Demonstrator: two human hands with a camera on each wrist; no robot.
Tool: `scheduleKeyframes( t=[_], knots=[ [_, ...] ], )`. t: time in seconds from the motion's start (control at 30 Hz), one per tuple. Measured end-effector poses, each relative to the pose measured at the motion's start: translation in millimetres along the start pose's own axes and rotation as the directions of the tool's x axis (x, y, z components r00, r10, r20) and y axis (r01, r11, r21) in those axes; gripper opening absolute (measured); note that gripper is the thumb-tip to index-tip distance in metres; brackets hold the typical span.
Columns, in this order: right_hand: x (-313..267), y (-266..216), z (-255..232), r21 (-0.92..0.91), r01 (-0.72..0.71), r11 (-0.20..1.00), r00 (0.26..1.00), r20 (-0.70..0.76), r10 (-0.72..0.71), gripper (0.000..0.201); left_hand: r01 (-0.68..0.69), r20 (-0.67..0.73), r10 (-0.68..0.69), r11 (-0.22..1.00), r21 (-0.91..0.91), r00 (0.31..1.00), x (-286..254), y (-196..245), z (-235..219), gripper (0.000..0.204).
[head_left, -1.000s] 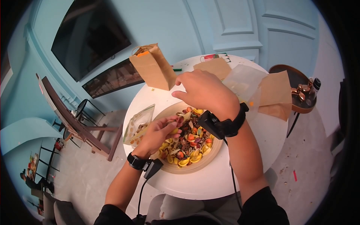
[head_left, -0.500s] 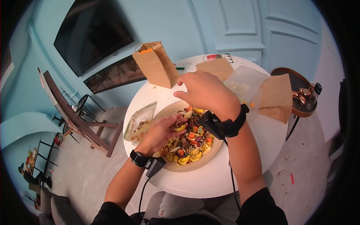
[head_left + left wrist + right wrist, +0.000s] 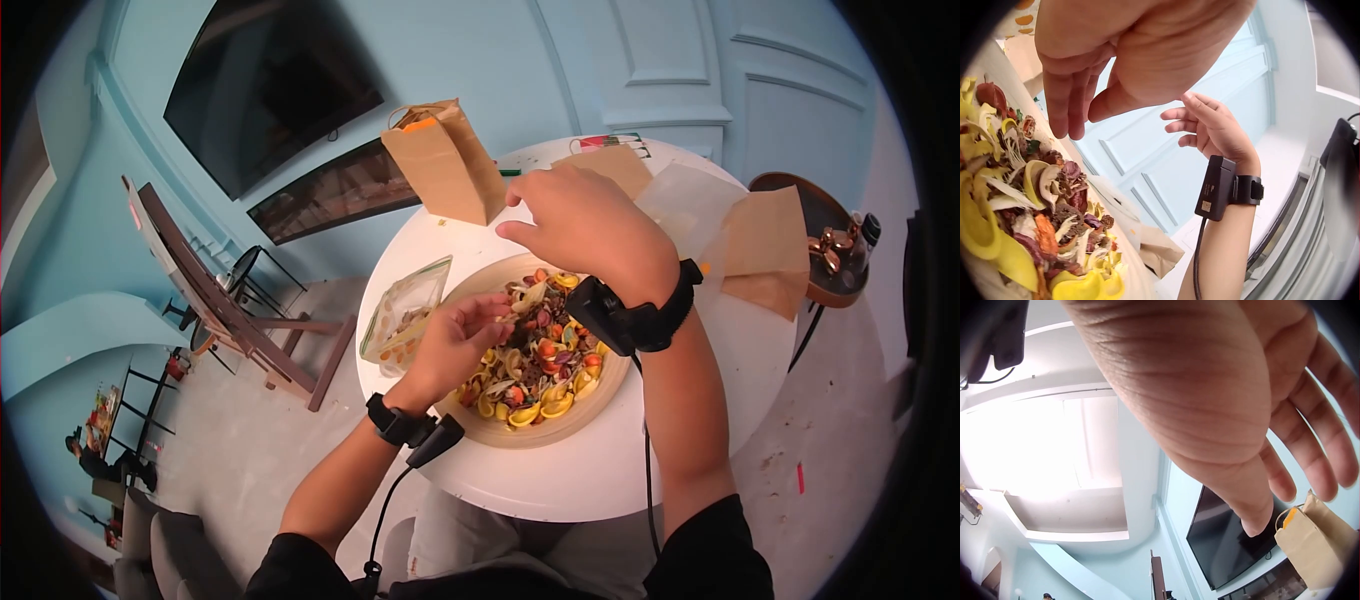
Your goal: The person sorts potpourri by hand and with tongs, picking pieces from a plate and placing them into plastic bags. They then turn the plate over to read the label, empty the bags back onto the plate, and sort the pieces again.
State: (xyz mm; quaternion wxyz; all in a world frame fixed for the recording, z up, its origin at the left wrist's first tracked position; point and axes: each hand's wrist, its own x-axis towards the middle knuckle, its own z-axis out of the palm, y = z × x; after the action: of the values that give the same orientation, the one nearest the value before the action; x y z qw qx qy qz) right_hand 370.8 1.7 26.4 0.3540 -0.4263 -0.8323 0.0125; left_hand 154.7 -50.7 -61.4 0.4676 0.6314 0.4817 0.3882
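A wide, pale wooden bowl (image 3: 590, 405) of potpourri (image 3: 545, 375) sits on the round white table, full of yellow peel-like pieces, orange bits and dark dried petals. My left hand (image 3: 460, 345) is over the bowl's left side, its fingertips close over the pieces. In the left wrist view, the fingers (image 3: 1075, 103) of this hand point down, slightly bent, with nothing between them and the thumb. Raised above the bowl's far edge, my right hand (image 3: 590, 220) has loose, spread fingers and holds nothing. A clear plastic bag (image 3: 405, 320) with dried bits lies left of the bowl.
A brown paper bag (image 3: 445, 165) with handles stands at the table's back left. Flat brown paper pieces (image 3: 765, 240) and a translucent sheet (image 3: 685, 205) lie at the right. Beyond them is a side table (image 3: 790, 200) with copper-coloured items. A cable hangs from each wrist camera.
My left hand has shifted slightly over the potpourri, and the yellow piece earlier at its fingers no longer shows there. The right hand keeps its raised pose. The whole view has swung a little.
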Motion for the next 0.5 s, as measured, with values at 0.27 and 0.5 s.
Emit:
scheduleKeyframes(
  t=[0.27, 0.5],
  knots=[
    [-3.5, -5.1, -0.7, -0.007, -0.009, 1.0, 1.0, 0.016, 0.009, 0.027, -0.197, 0.09, 0.204, 0.602, 0.773, 0.975, -12.4, -31.2, -15.7, 0.035],
    [-5.2, -6.6, -1.6, 0.016, -0.002, 1.0, 0.999, 0.045, 0.001, 0.026, -0.077, 0.025, 0.104, 0.536, 0.841, 0.994, 0.3, -41.5, -5.7, 0.034]
  ],
)
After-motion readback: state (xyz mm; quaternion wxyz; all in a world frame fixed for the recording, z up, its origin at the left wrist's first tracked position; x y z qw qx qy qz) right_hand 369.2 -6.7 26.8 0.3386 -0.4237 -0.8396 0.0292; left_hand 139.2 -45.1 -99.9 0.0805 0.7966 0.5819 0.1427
